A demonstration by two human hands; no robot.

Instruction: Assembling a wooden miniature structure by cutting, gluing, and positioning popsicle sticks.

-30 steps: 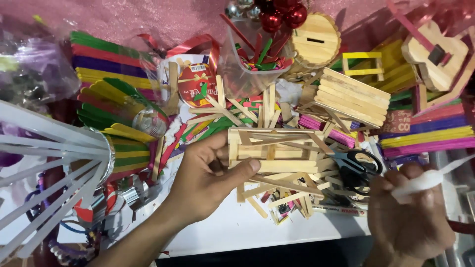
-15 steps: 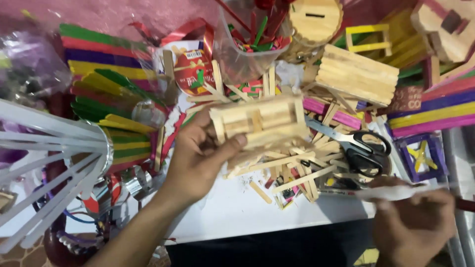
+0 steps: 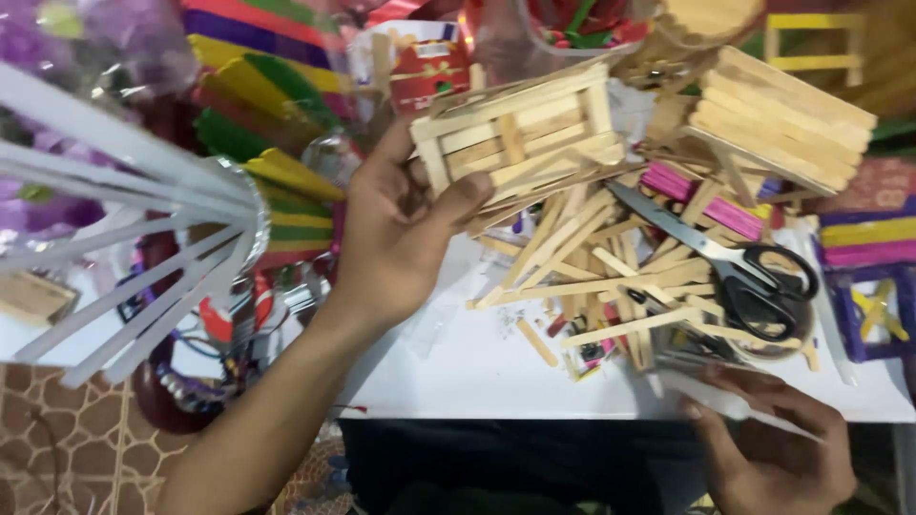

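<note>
Left hand grips stick frame at its left end, thumb in front, fingers behind, frame lifted above stick pile. Right hand lies below pile at white table edge, fingers pinching pale flat strip. Scissors rest on pile, right of frame. Better hold: support frame from underneath, keep it level, avoid squeezing glued joints.

A red-and-white printed cardboard box stands at the top centre of the cluttered table (partly hidden by craft sticks); a dark red printed packet lies at the right edge.
</note>
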